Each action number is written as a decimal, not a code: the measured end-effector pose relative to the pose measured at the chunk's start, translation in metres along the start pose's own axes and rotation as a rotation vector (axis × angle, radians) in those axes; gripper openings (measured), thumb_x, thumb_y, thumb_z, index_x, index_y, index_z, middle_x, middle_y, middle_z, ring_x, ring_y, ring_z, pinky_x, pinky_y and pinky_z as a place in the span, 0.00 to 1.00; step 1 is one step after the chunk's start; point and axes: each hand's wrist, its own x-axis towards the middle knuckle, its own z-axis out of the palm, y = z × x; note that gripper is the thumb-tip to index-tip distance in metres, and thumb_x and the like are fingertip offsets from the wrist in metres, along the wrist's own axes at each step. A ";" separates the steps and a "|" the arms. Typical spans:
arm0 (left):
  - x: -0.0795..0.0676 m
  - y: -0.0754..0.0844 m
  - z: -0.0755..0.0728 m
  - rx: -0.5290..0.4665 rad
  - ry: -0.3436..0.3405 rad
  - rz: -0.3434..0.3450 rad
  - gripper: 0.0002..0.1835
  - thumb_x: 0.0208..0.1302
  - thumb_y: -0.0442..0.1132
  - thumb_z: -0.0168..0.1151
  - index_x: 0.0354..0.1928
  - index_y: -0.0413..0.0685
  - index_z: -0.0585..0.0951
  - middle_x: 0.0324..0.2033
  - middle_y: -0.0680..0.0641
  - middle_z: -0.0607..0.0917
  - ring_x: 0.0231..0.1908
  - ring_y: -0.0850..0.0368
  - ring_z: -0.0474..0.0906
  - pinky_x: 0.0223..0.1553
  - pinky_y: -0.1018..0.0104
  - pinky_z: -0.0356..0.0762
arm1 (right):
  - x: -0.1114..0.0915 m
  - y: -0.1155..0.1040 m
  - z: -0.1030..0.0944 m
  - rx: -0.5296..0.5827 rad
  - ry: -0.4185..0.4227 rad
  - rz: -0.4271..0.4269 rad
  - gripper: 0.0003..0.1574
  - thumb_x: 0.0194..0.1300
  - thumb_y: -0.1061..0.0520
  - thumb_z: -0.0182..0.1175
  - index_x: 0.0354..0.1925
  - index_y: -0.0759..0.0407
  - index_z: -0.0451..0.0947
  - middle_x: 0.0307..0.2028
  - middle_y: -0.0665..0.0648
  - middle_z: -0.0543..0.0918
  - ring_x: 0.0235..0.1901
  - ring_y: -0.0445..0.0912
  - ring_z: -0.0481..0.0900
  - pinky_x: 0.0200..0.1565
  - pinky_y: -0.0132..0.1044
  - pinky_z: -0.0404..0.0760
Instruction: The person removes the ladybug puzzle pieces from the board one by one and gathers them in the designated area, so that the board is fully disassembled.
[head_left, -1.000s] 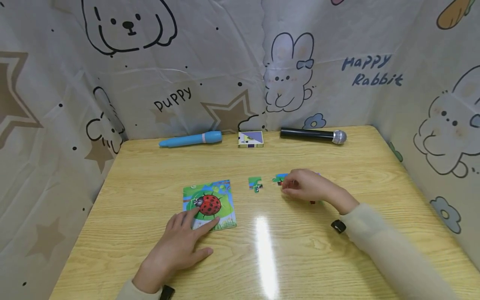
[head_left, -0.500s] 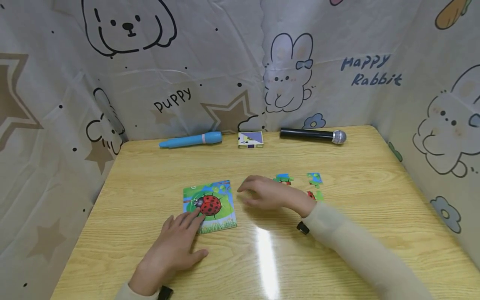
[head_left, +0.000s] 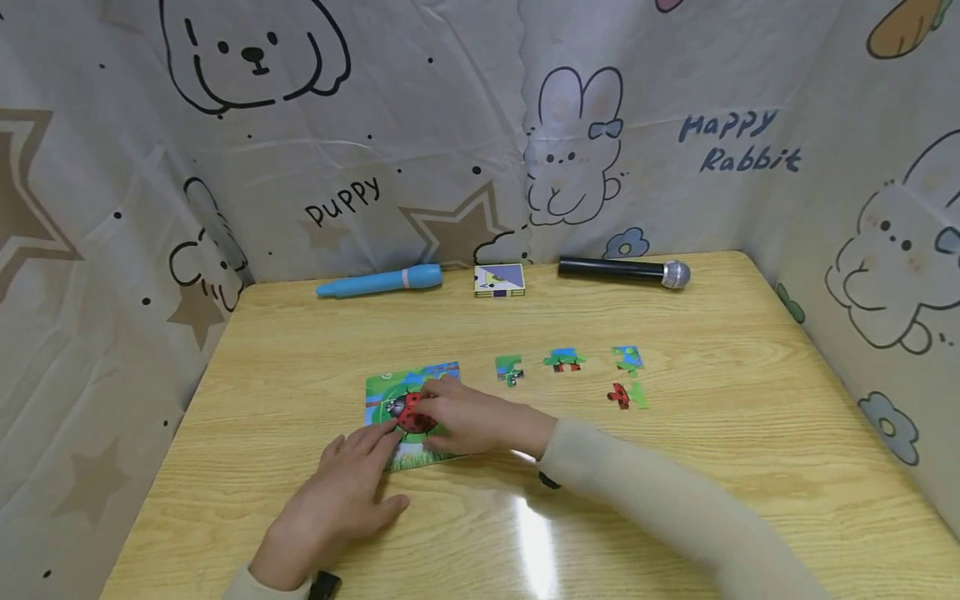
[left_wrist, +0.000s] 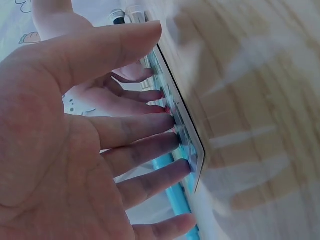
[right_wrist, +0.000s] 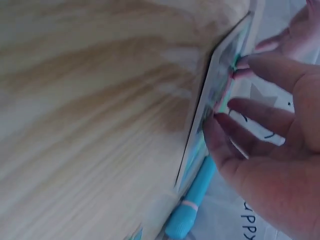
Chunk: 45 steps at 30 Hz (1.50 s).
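A square ladybug jigsaw puzzle (head_left: 386, 382) lies left of centre on the wooden table, partly covered by both hands. The left hand (head_left: 330, 492) reaches in from the lower left with fingers extended, their tips touching the puzzle's near part. Over its right half is the right hand (head_left: 468, 421), with slightly bent fingertips right at the ladybug. Thumb and fingers of this hand stand apart in the right wrist view, and no loose piece shows between them. Loose jigsaw pieces lie to the right: a green-blue one (head_left: 509, 369), one with red (head_left: 565, 359) and others (head_left: 630, 357).
Along the table's back edge lie a blue tapered stick with a pink band (head_left: 380, 281), a playing-card box (head_left: 499, 281) and a black microphone (head_left: 624, 272). A printed cloth (head_left: 420, 92) hangs behind and at both sides of the wooden table (head_left: 720, 350).
The right hand has moved left from the loose pieces onto the puzzle, uncovering those pieces. The left hand has drawn slightly back, its fingers now closer together.
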 end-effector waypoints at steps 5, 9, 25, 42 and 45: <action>0.001 -0.004 -0.003 0.026 0.025 0.031 0.43 0.63 0.53 0.75 0.74 0.40 0.71 0.77 0.40 0.70 0.77 0.38 0.65 0.71 0.26 0.62 | 0.015 -0.007 0.004 -0.001 0.033 0.104 0.23 0.70 0.48 0.71 0.57 0.57 0.83 0.51 0.54 0.80 0.46 0.44 0.72 0.51 0.35 0.72; 0.003 -0.007 -0.005 0.042 0.058 0.051 0.40 0.64 0.53 0.74 0.72 0.41 0.73 0.73 0.40 0.74 0.74 0.39 0.69 0.68 0.29 0.67 | 0.025 -0.009 0.002 0.032 0.035 0.212 0.17 0.68 0.49 0.73 0.49 0.56 0.85 0.45 0.53 0.80 0.41 0.43 0.69 0.41 0.31 0.69; 0.018 -0.027 -0.010 0.237 0.199 0.004 0.29 0.66 0.55 0.73 0.59 0.41 0.83 0.59 0.39 0.82 0.56 0.39 0.80 0.47 0.40 0.82 | 0.036 -0.009 -0.008 0.162 -0.033 0.359 0.30 0.64 0.50 0.77 0.59 0.59 0.80 0.51 0.55 0.81 0.46 0.43 0.73 0.48 0.33 0.78; 0.021 -0.025 -0.012 0.280 0.149 0.042 0.27 0.69 0.53 0.70 0.60 0.41 0.86 0.64 0.37 0.83 0.59 0.35 0.82 0.52 0.36 0.83 | 0.034 -0.008 -0.004 0.181 0.012 0.364 0.28 0.63 0.50 0.77 0.55 0.57 0.76 0.49 0.56 0.77 0.42 0.43 0.71 0.44 0.34 0.76; 0.022 -0.025 -0.012 0.296 0.153 0.046 0.25 0.69 0.53 0.70 0.58 0.42 0.87 0.63 0.37 0.84 0.59 0.35 0.82 0.51 0.36 0.83 | 0.034 -0.007 -0.003 0.194 0.032 0.335 0.28 0.63 0.52 0.77 0.54 0.57 0.75 0.47 0.55 0.77 0.41 0.43 0.71 0.42 0.33 0.75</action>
